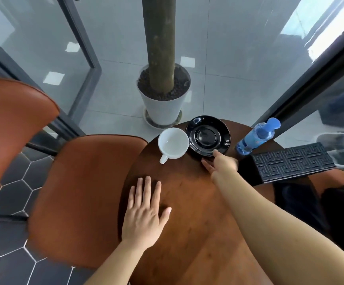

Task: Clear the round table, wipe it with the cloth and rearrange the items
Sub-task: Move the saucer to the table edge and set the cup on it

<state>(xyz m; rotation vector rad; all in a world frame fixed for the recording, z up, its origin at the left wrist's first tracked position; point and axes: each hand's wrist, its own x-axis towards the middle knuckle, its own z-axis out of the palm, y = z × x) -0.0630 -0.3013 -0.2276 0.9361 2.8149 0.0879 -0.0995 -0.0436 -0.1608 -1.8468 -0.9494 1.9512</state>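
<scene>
The round brown wooden table (187, 212) fills the lower middle. At its far edge stand a white cup (173, 144) and, touching it on the right, a black saucer (207, 135). A blue water bottle (256, 135) stands further right, next to a black patterned box (290, 161). My left hand (144, 212) lies flat on the table's left side, fingers spread, holding nothing. My right hand (221, 163) reaches to the saucer's near rim, thumb on top of the rim and fingers low beside it. No cloth is in view.
Two brown leather chairs (80, 192) stand at the left, the nearer one tucked against the table. A white pot with a tree trunk (164, 99) stands on the floor beyond the table. Glass walls with dark frames run on both sides.
</scene>
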